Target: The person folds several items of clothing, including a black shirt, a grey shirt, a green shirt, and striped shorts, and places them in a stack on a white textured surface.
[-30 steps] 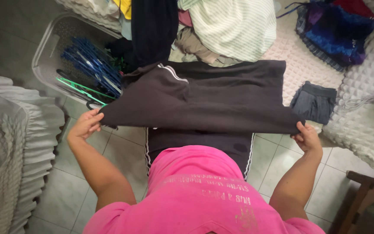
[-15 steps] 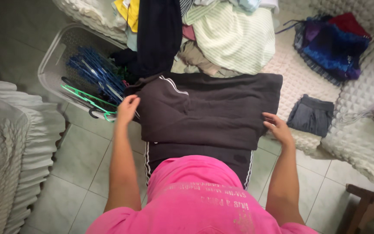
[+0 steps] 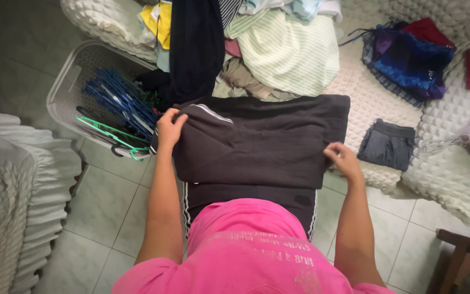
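Note:
A dark grey garment with thin white stripes (image 3: 257,141) lies folded over the edge of a cream textured bed cover (image 3: 376,92) in front of me. My left hand (image 3: 171,125) grips its left upper corner, fingers curled into the cloth. At the garment's right lower edge, my right hand (image 3: 342,159) pinches the fabric. Part of the garment hangs down against my pink shirt.
A white laundry basket (image 3: 69,76) holding blue and green hangers (image 3: 118,103) stands on the tiled floor at left. Piled clothes (image 3: 278,49) lie behind the garment. A small folded grey piece (image 3: 387,144) and blue-purple clothes (image 3: 409,54) lie to the right. A wooden stool corner (image 3: 458,245) is at lower right.
Both hands have moved inward from holding the garment stretched wide; it now lies folded narrower on the bed edge, and the hands grip its corners.

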